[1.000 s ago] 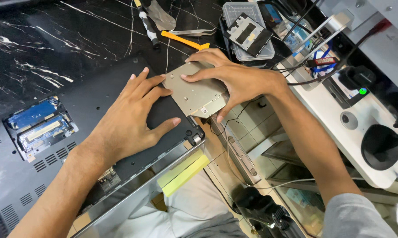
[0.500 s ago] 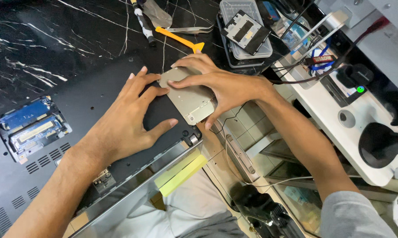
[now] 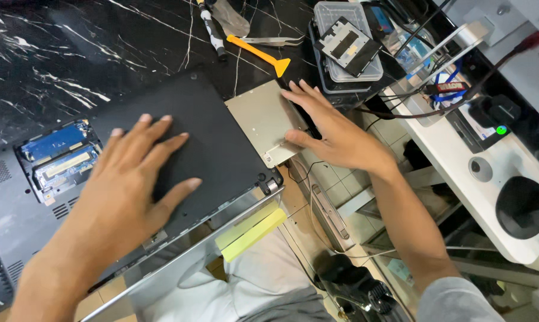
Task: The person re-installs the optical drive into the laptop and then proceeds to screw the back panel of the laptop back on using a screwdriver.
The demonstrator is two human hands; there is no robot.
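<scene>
Drive tray [image 3: 262, 121], silver, centre frame: partly slid into upturned laptop [image 3: 216, 149], not yet flush. Right hand [image 3: 335, 134] spread, pushing its edge; left hand [image 3: 132, 179] flat, fingers spread, on laptop base.

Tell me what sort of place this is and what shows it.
Most likely an electronics repair bench. A laptop lies upside down with a bay of circuit boards uncovered, an orange pry tool and tweezers lie on the black marble top, and a clear box of parts sits nearby.
</scene>
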